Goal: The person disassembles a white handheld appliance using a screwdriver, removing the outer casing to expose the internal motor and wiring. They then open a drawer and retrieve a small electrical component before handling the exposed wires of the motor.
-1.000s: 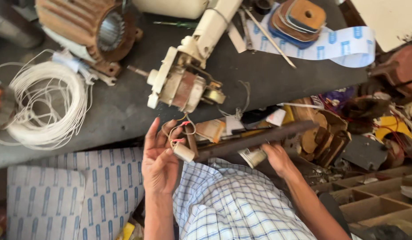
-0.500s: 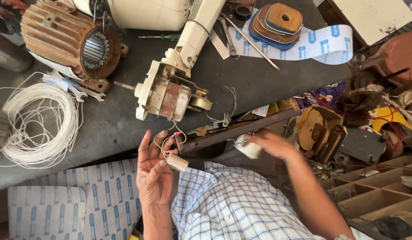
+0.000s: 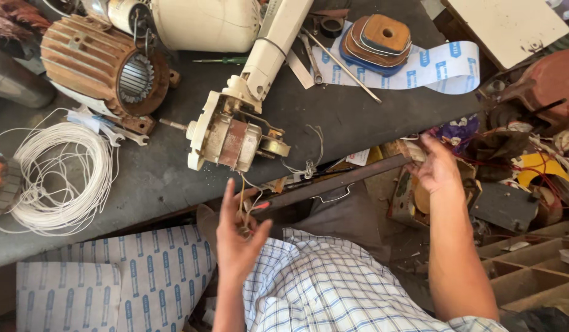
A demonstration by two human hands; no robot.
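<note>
Wires pinched in left hand, just below motor, leading up to it. Right hand right of motor, over clutter, fingers loosely curled, nothing visibly held. Risk, as judged: thin leads snapping or pulling off motor if tugged. Since half a second ago: small white part gone from left fingers, right hand swung away rightward.
</note>
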